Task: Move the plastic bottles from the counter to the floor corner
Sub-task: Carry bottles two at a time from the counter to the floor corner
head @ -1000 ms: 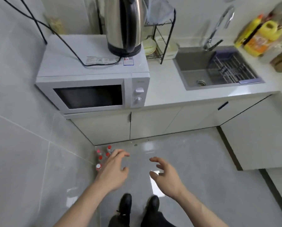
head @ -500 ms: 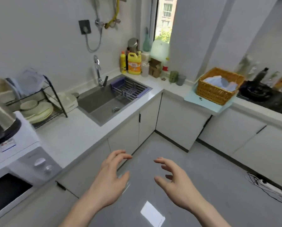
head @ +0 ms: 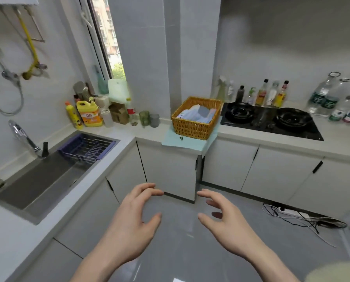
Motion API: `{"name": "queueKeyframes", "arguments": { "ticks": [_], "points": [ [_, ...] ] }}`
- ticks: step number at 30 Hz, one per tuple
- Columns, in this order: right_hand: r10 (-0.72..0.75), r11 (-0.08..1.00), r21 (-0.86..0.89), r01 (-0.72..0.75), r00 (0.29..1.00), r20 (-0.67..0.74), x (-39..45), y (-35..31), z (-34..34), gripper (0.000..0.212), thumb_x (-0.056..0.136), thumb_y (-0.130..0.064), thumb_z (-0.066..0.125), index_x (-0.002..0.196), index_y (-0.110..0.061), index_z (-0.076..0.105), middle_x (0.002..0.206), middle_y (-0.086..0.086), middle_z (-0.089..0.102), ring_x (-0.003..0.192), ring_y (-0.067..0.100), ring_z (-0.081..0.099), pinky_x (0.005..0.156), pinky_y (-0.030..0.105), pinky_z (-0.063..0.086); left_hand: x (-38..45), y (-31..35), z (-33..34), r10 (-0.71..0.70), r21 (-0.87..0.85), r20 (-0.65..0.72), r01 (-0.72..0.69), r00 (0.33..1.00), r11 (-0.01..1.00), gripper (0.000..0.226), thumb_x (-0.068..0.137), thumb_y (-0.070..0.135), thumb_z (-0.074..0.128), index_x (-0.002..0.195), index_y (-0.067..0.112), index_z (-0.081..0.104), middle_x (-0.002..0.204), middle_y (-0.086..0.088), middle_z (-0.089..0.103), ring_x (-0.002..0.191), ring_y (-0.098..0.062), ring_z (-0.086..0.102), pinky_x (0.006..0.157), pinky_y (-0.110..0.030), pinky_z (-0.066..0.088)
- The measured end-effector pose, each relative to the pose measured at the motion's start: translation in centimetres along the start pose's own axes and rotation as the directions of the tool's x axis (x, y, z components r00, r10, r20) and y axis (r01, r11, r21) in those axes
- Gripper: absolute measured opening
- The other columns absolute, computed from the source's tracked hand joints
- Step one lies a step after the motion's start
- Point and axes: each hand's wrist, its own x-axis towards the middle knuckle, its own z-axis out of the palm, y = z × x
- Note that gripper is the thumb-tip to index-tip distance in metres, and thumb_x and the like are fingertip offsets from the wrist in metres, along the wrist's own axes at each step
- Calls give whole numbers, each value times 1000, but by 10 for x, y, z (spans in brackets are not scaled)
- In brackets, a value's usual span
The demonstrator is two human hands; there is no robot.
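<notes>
Both hands hang in the lower middle of the frame above the grey floor. The left hand has its grip apart, fingers loosely curved and holding nothing; the right hand mirrors it, thumb and fingers spread with nothing between them. The two palms face each other and stay apart.

The plastic bottles stand at the far right edge of the frame on the worktop, clear ones with green and red labels clustered just right of the black hob. A row of condiment bottles lines the wall behind the hob.

In the centre a wicker basket holding folded cloths sits on a pale green mat at the worktop corner. At the left, the steel sink holds a purple rack, and a yellow detergent jug stands near the window. A power strip with tangled cables lies on the floor at the lower right.
</notes>
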Motion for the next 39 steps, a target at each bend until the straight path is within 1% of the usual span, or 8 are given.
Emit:
{"name": "queueKeyframes", "arguments": {
  "ticks": [6, 8, 12, 15, 18, 23, 28, 39],
  "points": [
    [25, 1000, 8, -24, 992, -125, 46, 31, -63, 46, 94, -28, 70, 128, -56, 55, 143, -38, 45, 127, -13, 48, 108, 22, 46, 96, 32, 34, 99, 0, 92, -99, 991, 995, 38, 90, 33, 66, 120, 52, 53, 140, 40, 34, 121, 10, 46, 76, -5, 43],
    [36, 999, 4, -36, 984, -176, 66, 41, -79, 47, 93, -27, 71, 128, -55, 55, 144, -37, 46, 127, -10, 50, 107, 24, 48, 132, 41, 45, 136, -18, 122, -135, 983, 991, 38, 91, 32, 66, 121, 51, 53, 140, 41, 32, 118, 15, 44, 81, 2, 37],
    [72, 997, -4, -76, 961, -266, 105, 53, -107, 47, 92, -25, 73, 127, -53, 57, 142, -34, 49, 125, -9, 52, 106, 27, 50, 202, 44, 69, 213, -26, 177, -212, 961, 977, 38, 91, 33, 63, 123, 50, 51, 140, 39, 31, 127, 12, 40, 92, -3, 35],
    [106, 993, -13, -117, 942, -319, 133, 60, -129, 48, 92, -27, 72, 129, -53, 56, 144, -34, 47, 128, -8, 50, 107, 26, 49, 258, 45, 87, 268, -46, 216, -264, 939, 963, 39, 90, 31, 65, 124, 47, 54, 139, 40, 33, 130, 15, 35, 99, 4, 20],
    [126, 989, -20, -145, 914, -385, 148, 66, -151, 50, 92, -28, 72, 131, -54, 54, 145, -36, 44, 129, -7, 49, 107, 23, 48, 309, 57, 108, 344, -83, 264, -334, 901, 939, 38, 89, 31, 67, 122, 46, 55, 137, 40, 34, 130, 15, 36, 104, -2, 25],
    [195, 977, 15, -214, 854, -482, 154, 85, -191, 53, 91, -27, 74, 132, -55, 54, 146, -34, 45, 128, -10, 50, 104, 19, 48, 364, 96, 151, 433, -154, 356, -405, 828, 901, 39, 88, 27, 68, 121, 45, 56, 140, 32, 37, 130, 7, 40, 88, 6, 27],
    [213, 971, 33, -236, 797, -565, 162, 113, -250, 53, 92, -26, 75, 129, -57, 54, 144, -36, 45, 127, -12, 49, 103, 19, 49, 412, 143, 200, 515, -187, 398, -483, 759, 855, 42, 87, 34, 65, 124, 49, 52, 144, 33, 34, 133, 5, 40, 108, -20, 35],
    [181, 976, -9, -217, 837, -516, 208, 172, -408, 53, 93, -28, 72, 135, -52, 51, 143, -43, 39, 127, -16, 47, 102, 15, 47, 485, 236, 288, 467, -178, 336, -432, 818, 884, 41, 87, 33, 69, 120, 50, 53, 139, 36, 35, 130, 9, 40, 105, -14, 29]
  ]
}}
